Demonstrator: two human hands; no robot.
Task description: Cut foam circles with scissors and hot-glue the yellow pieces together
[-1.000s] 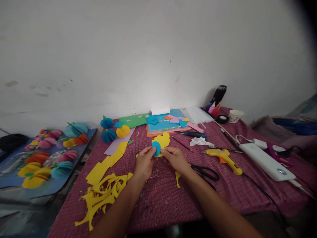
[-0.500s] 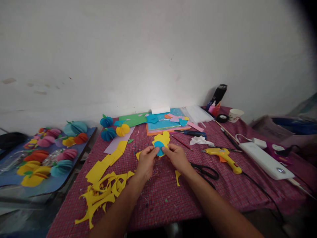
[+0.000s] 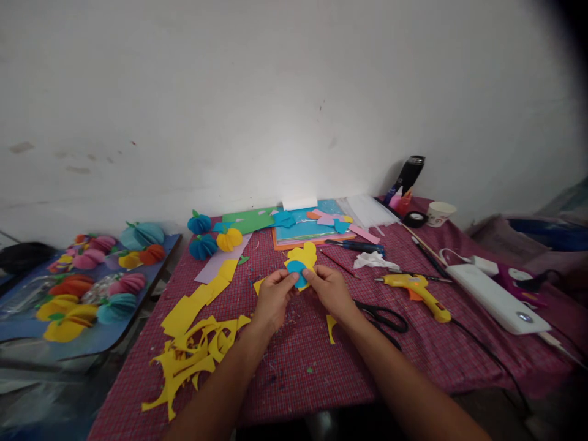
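Note:
Between both hands is a small blue disc (image 3: 297,272), cut from thin sheet material. My left hand (image 3: 275,294) pinches its left edge with thumb and fingers, and my right hand (image 3: 331,291) grips the right edge the same way. Yellow rounded cut-outs (image 3: 304,252) lie just beyond the disc, and a bit of yellow shows below it; I cannot tell whether that is held too. Right of my right wrist lie black-handled scissors (image 3: 386,318), partly hidden by the forearm. A curved yellow offcut (image 3: 331,329) rests beside the same wrist.
Yellow scraps (image 3: 193,355) pile up at the left front, near yellow sheets (image 3: 186,311). A yellow glue gun (image 3: 416,288), white power bank (image 3: 496,299), paper cup (image 3: 441,213) and black bottle (image 3: 410,173) stand or lie right. Layered coloured pumpkins (image 3: 117,308) cover a blue side table.
The whole view shifts slightly to the right. Both hands keep their hold on the blue disc, with hardly any visible movement.

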